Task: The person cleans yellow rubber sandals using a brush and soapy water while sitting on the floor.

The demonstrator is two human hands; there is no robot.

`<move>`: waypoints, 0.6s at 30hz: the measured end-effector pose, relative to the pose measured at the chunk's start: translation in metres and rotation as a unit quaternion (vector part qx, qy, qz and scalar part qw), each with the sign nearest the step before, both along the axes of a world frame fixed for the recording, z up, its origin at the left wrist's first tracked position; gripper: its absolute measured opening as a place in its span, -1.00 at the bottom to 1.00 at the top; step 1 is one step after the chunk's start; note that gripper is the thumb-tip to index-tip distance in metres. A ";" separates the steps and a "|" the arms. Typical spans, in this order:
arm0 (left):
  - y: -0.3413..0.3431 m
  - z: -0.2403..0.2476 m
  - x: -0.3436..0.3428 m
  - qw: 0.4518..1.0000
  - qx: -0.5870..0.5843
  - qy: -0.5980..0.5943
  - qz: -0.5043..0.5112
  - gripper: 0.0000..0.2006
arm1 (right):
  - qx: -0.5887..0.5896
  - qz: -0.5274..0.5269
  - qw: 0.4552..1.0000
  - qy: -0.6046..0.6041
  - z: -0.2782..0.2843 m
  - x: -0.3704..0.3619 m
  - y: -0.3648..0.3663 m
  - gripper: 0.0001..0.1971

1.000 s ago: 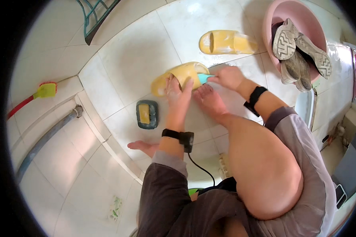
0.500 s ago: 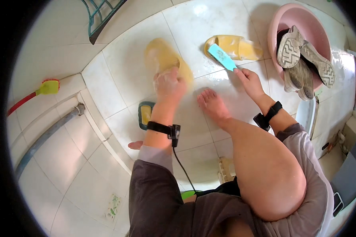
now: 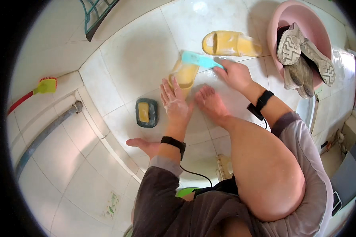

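Note:
A turquoise scrubbing brush [image 3: 201, 60] is held by its handle in my right hand [image 3: 236, 74], fingers wrapped round it. Its head lies over the far end of a yellow slipper [image 3: 184, 75], slightly blurred. My left hand [image 3: 177, 104], streaked with white suds, rests against the slipper's near left side with fingers stretched and spread. Behind the brush, the matching yellow slipper [image 3: 227, 42] lies on the tiles with foam on it. Left of my left hand sits a dark soap dish [image 3: 153, 118] holding a yellow bar of soap [image 3: 143, 112].
At the far right a pink basin [image 3: 271, 33] holds several dirty shoes [image 3: 290, 51], soles showing. A red-handled brush with a yellow-green head [image 3: 47, 85] is at the left wall, above a grey pipe [image 3: 47, 136]. My bare feet [image 3: 211, 102] stand on wet tiles.
The near slipper has come closer and to the right and turned. My left hand has gone from closed to spread. My right hand has moved the brush left, off the far slipper.

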State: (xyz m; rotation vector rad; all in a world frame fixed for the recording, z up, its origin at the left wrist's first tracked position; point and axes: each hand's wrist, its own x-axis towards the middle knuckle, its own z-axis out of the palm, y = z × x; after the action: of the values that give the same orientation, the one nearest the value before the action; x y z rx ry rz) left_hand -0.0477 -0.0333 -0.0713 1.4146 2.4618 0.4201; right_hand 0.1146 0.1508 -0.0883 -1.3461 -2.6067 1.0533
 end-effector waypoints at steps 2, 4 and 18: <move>0.001 -0.010 -0.006 1.000 -0.006 -0.003 0.010 -0.05 | 0.009 -0.013 1.000 -0.017 0.000 -0.004 -0.001 -0.64; 0.001 -0.016 -0.011 1.000 -0.011 -0.004 0.021 -0.06 | -0.031 0.150 0.987 -0.051 0.002 -0.007 -0.006 -0.64; -0.007 -0.025 -0.026 0.996 0.052 -0.062 -0.047 -0.15 | -0.017 0.088 0.982 -0.164 0.015 0.005 0.025 -0.55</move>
State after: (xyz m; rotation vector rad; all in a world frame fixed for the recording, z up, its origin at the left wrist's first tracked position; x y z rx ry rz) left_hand -0.0738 -0.0402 -0.0963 1.4912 2.2951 0.6049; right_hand 0.1193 0.1763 -0.0735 -1.4256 -3.0074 0.9708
